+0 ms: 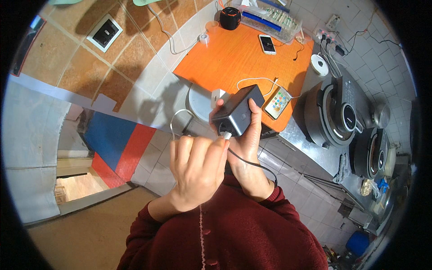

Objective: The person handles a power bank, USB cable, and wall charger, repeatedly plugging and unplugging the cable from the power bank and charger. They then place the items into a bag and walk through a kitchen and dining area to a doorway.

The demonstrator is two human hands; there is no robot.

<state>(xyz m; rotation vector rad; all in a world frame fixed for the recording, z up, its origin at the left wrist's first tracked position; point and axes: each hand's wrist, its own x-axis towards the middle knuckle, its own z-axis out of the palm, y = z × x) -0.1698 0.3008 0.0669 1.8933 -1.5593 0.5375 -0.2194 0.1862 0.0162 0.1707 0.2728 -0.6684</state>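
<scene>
In my right hand [248, 135] rests a black rectangular device [238, 108], tilted, with the thumb along one side and fingertips along the other. My left hand [199, 165] pinches a white cable connector [226, 135] at the device's near end. Whether the connector is seated in a port cannot be seen. A white cable [172, 121] loops up beside the left hand. From the device's near end a black cable [253, 163] runs past my right wrist. Close to the right fingertips appears a white charger block [218, 97]; what supports it is unclear.
On the orange table [216, 64] lie a lit smartphone [277, 103] with a white cable, a white phone [267, 44], a black speaker [230, 18] and a plastic bin [270, 20]. Dark electric cookers [329, 114] stand on the steel counter [300, 135] at right. A round stool [199, 101] sits below the table.
</scene>
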